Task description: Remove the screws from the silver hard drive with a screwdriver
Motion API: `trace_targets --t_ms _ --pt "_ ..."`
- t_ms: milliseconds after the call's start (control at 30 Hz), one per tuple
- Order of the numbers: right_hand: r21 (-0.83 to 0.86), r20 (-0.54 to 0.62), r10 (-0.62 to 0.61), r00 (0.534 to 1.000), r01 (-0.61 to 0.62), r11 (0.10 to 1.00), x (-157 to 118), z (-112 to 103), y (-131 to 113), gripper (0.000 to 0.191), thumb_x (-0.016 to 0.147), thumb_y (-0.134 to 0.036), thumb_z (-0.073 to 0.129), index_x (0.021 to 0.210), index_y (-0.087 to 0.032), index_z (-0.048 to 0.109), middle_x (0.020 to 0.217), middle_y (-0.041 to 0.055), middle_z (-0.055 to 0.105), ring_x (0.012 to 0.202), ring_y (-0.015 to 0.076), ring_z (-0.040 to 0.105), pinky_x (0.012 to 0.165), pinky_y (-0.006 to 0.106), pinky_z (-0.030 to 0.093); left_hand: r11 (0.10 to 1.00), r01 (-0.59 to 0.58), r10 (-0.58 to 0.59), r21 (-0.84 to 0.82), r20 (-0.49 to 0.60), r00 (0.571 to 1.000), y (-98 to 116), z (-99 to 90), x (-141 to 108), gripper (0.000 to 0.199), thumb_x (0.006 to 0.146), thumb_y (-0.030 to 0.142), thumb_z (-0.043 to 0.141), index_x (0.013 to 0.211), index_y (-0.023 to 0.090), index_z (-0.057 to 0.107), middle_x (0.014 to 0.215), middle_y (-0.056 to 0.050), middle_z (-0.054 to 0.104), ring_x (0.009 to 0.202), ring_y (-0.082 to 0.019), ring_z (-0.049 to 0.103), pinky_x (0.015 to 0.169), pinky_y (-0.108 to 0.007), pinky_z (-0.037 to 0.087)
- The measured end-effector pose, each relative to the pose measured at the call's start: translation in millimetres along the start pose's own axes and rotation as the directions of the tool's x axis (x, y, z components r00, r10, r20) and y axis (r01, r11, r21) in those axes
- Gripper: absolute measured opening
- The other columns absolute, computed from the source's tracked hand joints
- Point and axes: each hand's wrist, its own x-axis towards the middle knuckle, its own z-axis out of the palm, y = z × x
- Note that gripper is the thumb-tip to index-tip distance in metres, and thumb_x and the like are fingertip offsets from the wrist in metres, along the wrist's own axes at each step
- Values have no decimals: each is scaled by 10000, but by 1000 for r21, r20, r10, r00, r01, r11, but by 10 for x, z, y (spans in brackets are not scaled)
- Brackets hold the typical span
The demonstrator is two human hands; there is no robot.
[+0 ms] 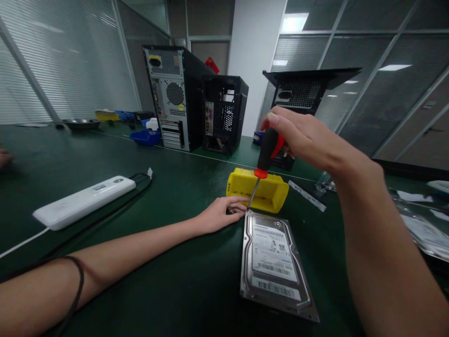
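Note:
A silver hard drive point(271, 262) with a white label lies flat on the green table. My right hand point(294, 135) is wrapped round the black and red handle of a screwdriver point(267, 152), held steeply with its shaft pointing down. The tip meets the drive's far left corner. My left hand point(224, 214) rests on the table at that same corner, its fingers curled together close to the tip; whatever they pinch is too small to make out. Just behind stands a yellow bin point(257, 187), tipped with its opening towards me and several small dark bits inside.
A white power strip point(86, 201) and black cable lie on the left. Computer cases point(189, 98) stand at the back, near a blue bin point(145, 136). Bagged parts point(424, 229) lie at right. Another person's hand point(4, 157) shows at the left edge.

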Motion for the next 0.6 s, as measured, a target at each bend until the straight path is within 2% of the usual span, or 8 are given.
trace_targets --t_ms 133,267,333,500,600 --pt "41 61 -29 998 26 999 -37 -94 -40 468 941 -528 267 1045 -198 584 773 41 592 648 153 537 618 299 406 1000 -16 16 8 7 1000 -11 1 4 437 842 153 568 1273 110 510 1082 -107 688 1003 -185 649 941 -349 474" --pt "-6 61 -46 997 46 999 -36 -115 -85 519 915 -581 278 880 -179 604 765 36 582 701 146 551 642 282 404 1000 16 -16 26 -5 1000 -25 -6 27 446 838 162 559 1280 135 501 1085 -85 689 1006 -188 646 941 -375 472" --pt "12 70 -31 997 30 999 -41 -121 -105 533 924 -572 251 856 -176 601 766 30 576 704 138 555 642 275 409 999 26 -26 20 0 1000 -28 -6 32 439 840 166 555 1274 127 505 1079 -91 689 1002 -190 647 933 -379 477" --pt "142 123 -2 992 -16 990 -63 -148 -117 385 977 -388 269 1097 -221 594 896 23 607 735 141 577 651 289 441 1000 -4 4 10 1 1000 -53 3 28 451 838 140 562 1283 102 496 1082 -115 685 1003 -188 646 932 -365 479" --pt "212 110 -12 994 -12 977 -46 -115 -91 353 960 -397 325 1108 -205 583 917 42 611 743 150 592 619 274 455 999 -1 1 34 -2 1000 -59 -3 24 444 846 150 562 1284 116 497 1089 -110 683 1010 -189 643 941 -371 475"
